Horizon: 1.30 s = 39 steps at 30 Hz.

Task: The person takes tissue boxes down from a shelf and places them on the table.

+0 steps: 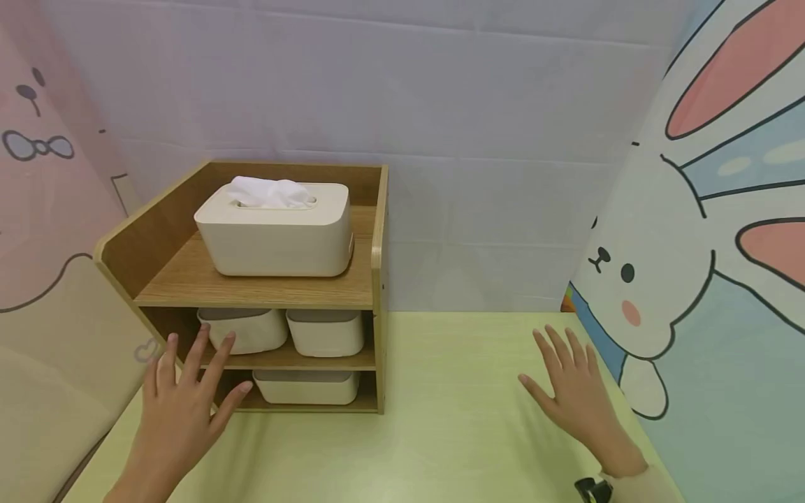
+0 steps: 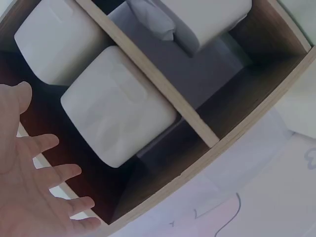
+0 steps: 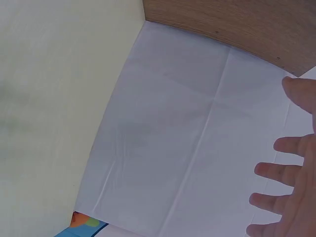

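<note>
My left hand [image 1: 179,412] spreads its fingers in front of the left side of a wooden shelf unit [image 1: 379,279], overlapping its lower compartments in the head view. Nearest to it is a white bin [image 1: 251,332] on the middle level, seen end-on as a white bin [image 2: 118,106] in the left wrist view. Beside that bin stands a second white bin [image 1: 325,334], and a shallower white bin [image 1: 306,388] sits on the lowest level. Over the table's right side hovers my right hand [image 1: 575,398], fingers spread, holding nothing.
A cream tissue box [image 1: 277,237] with a white tissue [image 1: 270,192] sticking out stands on the top shelf. The pale yellow-green table [image 1: 440,412] meets a white sheet [image 1: 490,140] behind. A rabbit-print sheet [image 1: 666,293] borders the right, a pink one [image 1: 44,209] the left.
</note>
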Tool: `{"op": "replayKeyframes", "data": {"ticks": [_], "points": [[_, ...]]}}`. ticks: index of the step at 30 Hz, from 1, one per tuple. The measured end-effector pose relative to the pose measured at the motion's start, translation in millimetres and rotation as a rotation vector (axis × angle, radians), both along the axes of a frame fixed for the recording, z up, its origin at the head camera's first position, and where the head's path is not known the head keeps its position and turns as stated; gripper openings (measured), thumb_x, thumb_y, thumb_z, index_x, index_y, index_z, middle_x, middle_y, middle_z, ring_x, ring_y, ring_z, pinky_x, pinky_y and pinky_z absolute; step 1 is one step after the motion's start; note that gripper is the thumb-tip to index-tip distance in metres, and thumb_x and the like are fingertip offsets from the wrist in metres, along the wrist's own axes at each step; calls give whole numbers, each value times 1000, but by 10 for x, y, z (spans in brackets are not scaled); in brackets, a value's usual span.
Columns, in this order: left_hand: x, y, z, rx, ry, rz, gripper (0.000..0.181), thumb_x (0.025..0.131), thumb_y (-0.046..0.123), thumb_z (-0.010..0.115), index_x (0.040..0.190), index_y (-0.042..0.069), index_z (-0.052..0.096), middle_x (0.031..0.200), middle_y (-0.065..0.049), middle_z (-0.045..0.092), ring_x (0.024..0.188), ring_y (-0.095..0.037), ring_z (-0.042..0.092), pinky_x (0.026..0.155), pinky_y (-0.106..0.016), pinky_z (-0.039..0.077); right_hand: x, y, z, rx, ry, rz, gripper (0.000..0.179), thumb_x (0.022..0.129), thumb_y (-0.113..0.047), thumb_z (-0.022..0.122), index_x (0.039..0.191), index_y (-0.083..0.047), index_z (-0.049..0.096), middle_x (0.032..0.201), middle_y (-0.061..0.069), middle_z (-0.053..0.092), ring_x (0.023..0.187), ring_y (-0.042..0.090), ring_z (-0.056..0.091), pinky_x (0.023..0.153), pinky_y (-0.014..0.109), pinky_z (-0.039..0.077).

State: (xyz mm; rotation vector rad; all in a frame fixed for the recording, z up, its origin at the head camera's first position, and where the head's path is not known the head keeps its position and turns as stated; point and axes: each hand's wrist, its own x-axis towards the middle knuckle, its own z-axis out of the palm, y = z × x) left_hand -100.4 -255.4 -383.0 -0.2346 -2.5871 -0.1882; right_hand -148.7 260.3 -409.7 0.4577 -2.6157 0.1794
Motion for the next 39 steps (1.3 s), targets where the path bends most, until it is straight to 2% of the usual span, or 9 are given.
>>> {"op": "replayKeyframes", "data": {"ticks": [3, 9, 11, 14, 19, 23, 33, 39], "points": [[-21, -22, 76, -11, 49, 4, 68, 87, 54, 46, 145, 24, 26, 149, -18, 24, 137, -48, 10, 107, -66, 8, -79, -28, 90, 2, 69, 39, 70, 87, -55, 44, 137, -6, 38, 137, 20, 41, 127, 46, 31, 98, 66, 25], [-64, -71, 251, -3, 89, 9, 67, 88, 52, 46, 145, 22, 26, 143, -21, 32, 136, -47, 12, 105, -66, 12, -236, -128, 267, 21, 244, 130, 71, 92, -58, 26, 130, -1, 46, 129, 21, 49, 119, 45, 41, 97, 62, 30], [-76, -83, 302, 2, 117, 1, 66, 89, 54, 42, 144, 21, 27, 137, -24, 38, 135, -47, 16, 106, -65, 14, -274, -173, 326, 24, 291, 153, 71, 92, -57, 25, 128, 0, 49, 126, 21, 51, 117, 44, 43, 97, 61, 32], [-97, -78, 378, -1, 199, -16, 68, 89, 61, 31, 140, 16, 35, 126, -26, 46, 128, -49, 26, 102, -63, 21, -327, -244, 428, 18, 329, 181, 70, 93, -56, 26, 126, 0, 50, 124, 21, 52, 116, 42, 45, 97, 60, 32], [-133, -57, 535, -19, 353, -27, 72, 90, 61, 26, 127, 5, 49, 116, -28, 52, 115, -51, 38, 90, -63, 30, -404, -382, 603, 9, 355, 221, 66, 93, -53, 27, 124, 0, 51, 123, 20, 54, 115, 41, 47, 95, 61, 34], [-174, -70, 669, -25, 412, -29, 69, 90, 59, 28, 125, 5, 51, 115, -28, 52, 113, -51, 40, 87, -63, 32, -464, -498, 733, 14, 356, 247, 64, 94, -52, 27, 124, -1, 51, 123, 21, 54, 115, 42, 47, 95, 62, 34], [-318, -161, 920, -11, 447, -33, 69, 91, 58, 29, 126, 2, 51, 117, -30, 51, 114, -52, 39, 82, -64, 33, -581, -763, 1025, 2, 362, 323, 58, 94, -48, 31, 124, -2, 52, 122, 18, 55, 114, 38, 47, 96, 60, 35], [-430, -236, 1079, 15, 453, -42, 68, 91, 57, 28, 126, 3, 50, 123, -28, 49, 117, -50, 39, 89, -64, 31, -630, -941, 1263, 5, 351, 367, 48, 89, -35, 49, 124, -3, 51, 123, 17, 54, 116, 36, 47, 97, 57, 35]]}}
